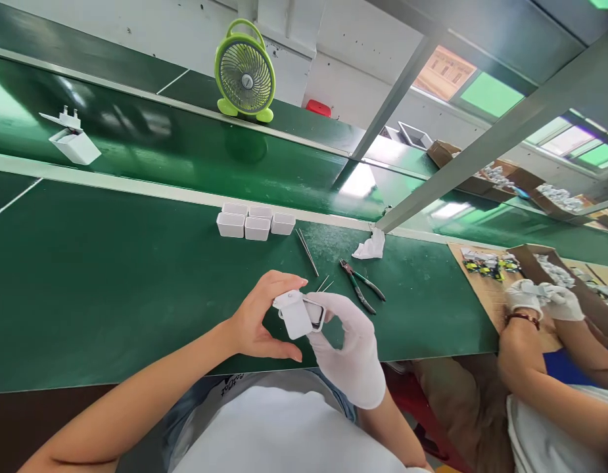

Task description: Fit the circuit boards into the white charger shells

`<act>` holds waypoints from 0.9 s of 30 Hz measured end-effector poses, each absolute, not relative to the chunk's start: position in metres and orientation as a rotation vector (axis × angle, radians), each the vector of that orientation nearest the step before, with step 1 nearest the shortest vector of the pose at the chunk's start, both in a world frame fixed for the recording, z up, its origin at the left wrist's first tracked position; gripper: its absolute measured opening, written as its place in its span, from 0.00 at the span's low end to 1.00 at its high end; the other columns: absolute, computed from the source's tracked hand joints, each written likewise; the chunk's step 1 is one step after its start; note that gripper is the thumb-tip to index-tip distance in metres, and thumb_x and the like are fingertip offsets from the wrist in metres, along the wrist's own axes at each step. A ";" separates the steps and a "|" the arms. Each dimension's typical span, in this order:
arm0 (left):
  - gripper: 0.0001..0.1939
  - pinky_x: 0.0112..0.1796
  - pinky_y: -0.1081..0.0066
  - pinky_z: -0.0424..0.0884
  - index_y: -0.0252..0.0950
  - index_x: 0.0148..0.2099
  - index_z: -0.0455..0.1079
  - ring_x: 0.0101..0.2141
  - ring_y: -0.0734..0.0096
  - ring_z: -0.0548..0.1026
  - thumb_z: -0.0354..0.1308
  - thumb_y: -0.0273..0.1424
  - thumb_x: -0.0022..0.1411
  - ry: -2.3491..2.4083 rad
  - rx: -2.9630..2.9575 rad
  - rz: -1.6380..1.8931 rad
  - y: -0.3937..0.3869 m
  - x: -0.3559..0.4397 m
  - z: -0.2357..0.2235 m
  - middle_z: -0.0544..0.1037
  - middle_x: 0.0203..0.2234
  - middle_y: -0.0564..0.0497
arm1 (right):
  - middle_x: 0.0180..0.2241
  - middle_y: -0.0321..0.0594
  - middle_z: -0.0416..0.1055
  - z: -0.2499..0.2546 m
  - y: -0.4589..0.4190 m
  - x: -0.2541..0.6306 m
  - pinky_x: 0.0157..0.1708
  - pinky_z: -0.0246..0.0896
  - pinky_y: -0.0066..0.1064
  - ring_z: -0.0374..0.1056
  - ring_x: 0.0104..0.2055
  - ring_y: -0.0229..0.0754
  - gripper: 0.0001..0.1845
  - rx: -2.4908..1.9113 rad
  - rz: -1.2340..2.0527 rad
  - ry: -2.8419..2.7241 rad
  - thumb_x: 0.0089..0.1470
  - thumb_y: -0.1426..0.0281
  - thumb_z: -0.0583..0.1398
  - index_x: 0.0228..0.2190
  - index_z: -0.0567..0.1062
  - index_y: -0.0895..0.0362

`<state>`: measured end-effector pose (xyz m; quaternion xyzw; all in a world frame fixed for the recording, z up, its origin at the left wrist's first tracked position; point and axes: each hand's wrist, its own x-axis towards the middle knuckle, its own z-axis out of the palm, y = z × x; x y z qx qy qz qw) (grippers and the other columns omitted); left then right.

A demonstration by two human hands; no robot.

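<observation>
L hand (257, 315): fingers wide open by wht lid (296, 318), thumb off it | R hand (350, 355), gloved: fingers pinch wht box (314, 313) | both at 6 o'clock in view, over bench (150, 282) | lid's long side runs 11 to 5 o'clock; box mouth faces up | pliers (352, 273) at 2, wht tubs (257, 228) at 11 o'clock from box

Bright overall; glare on glossy green strip (294, 176); edges stretched.

On the bench (136, 276), left of the pliers (350, 270), lie tweezers (307, 253); farther left, behind, small boxes (257, 230); well behind, leftward, a fan (247, 80); rightward, a carton (524, 256); left, in front, the case (296, 320).
</observation>
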<state>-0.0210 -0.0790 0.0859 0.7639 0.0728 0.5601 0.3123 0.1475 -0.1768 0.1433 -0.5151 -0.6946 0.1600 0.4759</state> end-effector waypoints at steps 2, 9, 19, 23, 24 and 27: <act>0.41 0.45 0.60 0.73 0.36 0.67 0.60 0.46 0.58 0.74 0.67 0.51 0.59 0.172 2.020 1.467 -0.079 -0.021 0.087 0.76 0.49 0.38 | 0.46 0.42 0.77 0.141 -0.177 0.147 0.44 0.74 0.39 0.74 0.47 0.44 0.25 -1.233 0.372 -1.716 0.58 0.81 0.60 0.55 0.70 0.50; 0.41 0.41 0.62 0.76 0.38 0.65 0.61 0.44 0.59 0.73 0.52 0.62 0.61 0.099 1.847 1.509 -0.083 -0.020 0.088 0.78 0.46 0.41 | 0.51 0.42 0.75 0.129 -0.176 0.148 0.49 0.75 0.40 0.74 0.52 0.46 0.32 -1.071 0.331 -1.704 0.55 0.83 0.63 0.58 0.67 0.47; 0.39 0.39 0.61 0.77 0.40 0.63 0.61 0.43 0.59 0.74 0.47 0.63 0.64 0.057 1.781 1.549 -0.085 -0.016 0.085 0.77 0.44 0.42 | 0.52 0.40 0.75 0.127 -0.179 0.146 0.48 0.74 0.44 0.72 0.53 0.47 0.34 -1.036 0.306 -1.758 0.56 0.82 0.62 0.57 0.60 0.43; 0.30 0.49 0.54 0.73 0.39 0.66 0.57 0.53 0.54 0.72 0.48 0.51 0.70 0.324 1.893 1.464 -0.077 -0.022 0.083 0.71 0.56 0.37 | 0.44 0.39 0.76 0.129 -0.146 0.156 0.38 0.71 0.37 0.72 0.41 0.45 0.18 -1.379 0.268 -1.794 0.58 0.74 0.63 0.48 0.69 0.47; 0.27 0.53 0.53 0.71 0.39 0.66 0.56 0.55 0.53 0.71 0.48 0.48 0.72 0.483 1.939 1.441 -0.072 -0.024 0.083 0.69 0.58 0.37 | 0.42 0.39 0.76 0.126 -0.126 0.162 0.37 0.70 0.36 0.72 0.38 0.43 0.15 -1.488 0.327 -1.766 0.57 0.72 0.63 0.46 0.70 0.48; 0.24 0.59 0.49 0.65 0.39 0.66 0.55 0.60 0.52 0.67 0.51 0.39 0.72 1.047 2.080 1.331 -0.048 -0.032 0.081 0.63 0.63 0.36 | 0.37 0.33 0.72 0.117 -0.048 0.186 0.35 0.67 0.33 0.68 0.30 0.39 0.25 -1.709 0.491 -1.453 0.51 0.65 0.67 0.50 0.67 0.50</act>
